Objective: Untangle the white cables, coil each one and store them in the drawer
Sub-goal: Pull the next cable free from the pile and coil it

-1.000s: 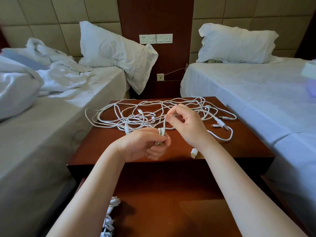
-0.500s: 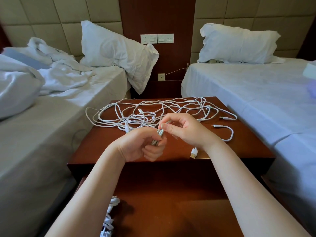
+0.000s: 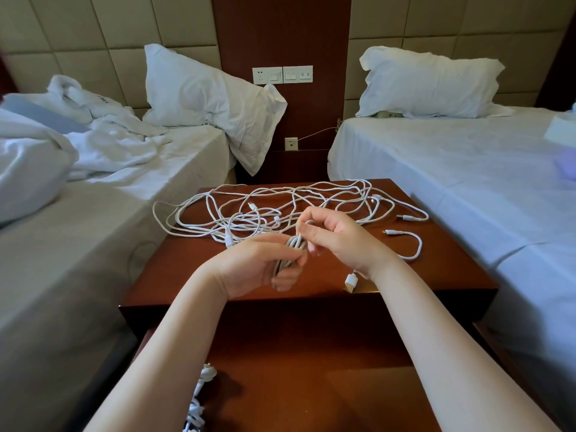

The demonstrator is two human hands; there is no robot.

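A tangle of white cables lies spread over the far half of the brown nightstand. My left hand grips a small folded coil of white cable above the nightstand's front part. My right hand pinches the strand at the top of that coil. A white USB plug hangs under my right wrist. A loose cable end curves to the right of my hands. The open drawer is below me, with coiled white cables at its left side.
An unmade bed with a pillow and crumpled sheets stands to the left. A made bed with a pillow stands to the right. A wall panel with sockets and switches is behind the nightstand.
My right hand came back toward the left hand, bringing the strand onto the coil. The loose cable end at the right slid nearer my hands.
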